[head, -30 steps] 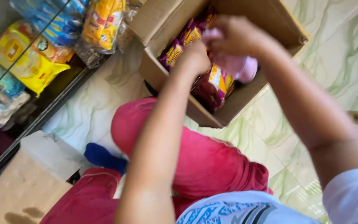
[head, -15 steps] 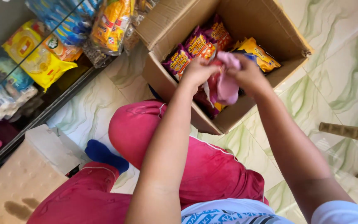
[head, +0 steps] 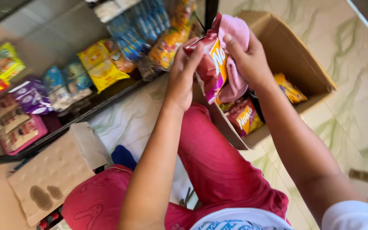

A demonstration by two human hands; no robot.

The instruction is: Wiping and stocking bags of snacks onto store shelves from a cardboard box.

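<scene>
We hold a dark red snack packet (head: 211, 68) up in the upper middle of the frame, above the open cardboard box (head: 303, 72). Our left hand (head: 183, 76) grips its left edge, fingers curled around the foil and the thumb side pressed against it. Our right hand (head: 248, 59) closes on the packet's right side and, in the same grasp, on a pink cloth (head: 235, 51) that bunches behind the packet and hangs down past the palm. Packet and cloth touch each other between the two hands.

Below them, inside the box, lie more packets: a red one (head: 243, 119) near the front wall and a yellow-orange one (head: 290, 87) toward the right wall. The box stands on a pale, green-veined tiled floor (head: 354, 98) at the right of the frame.

Across the upper left runs a dark shelf (head: 86, 113) stocked with snack bags (head: 101, 68) in yellow, blue and purple. At the lower left a flat piece of cardboard (head: 52, 170) lies on the floor, and our red trousers (head: 218, 170) fill the lower centre.
</scene>
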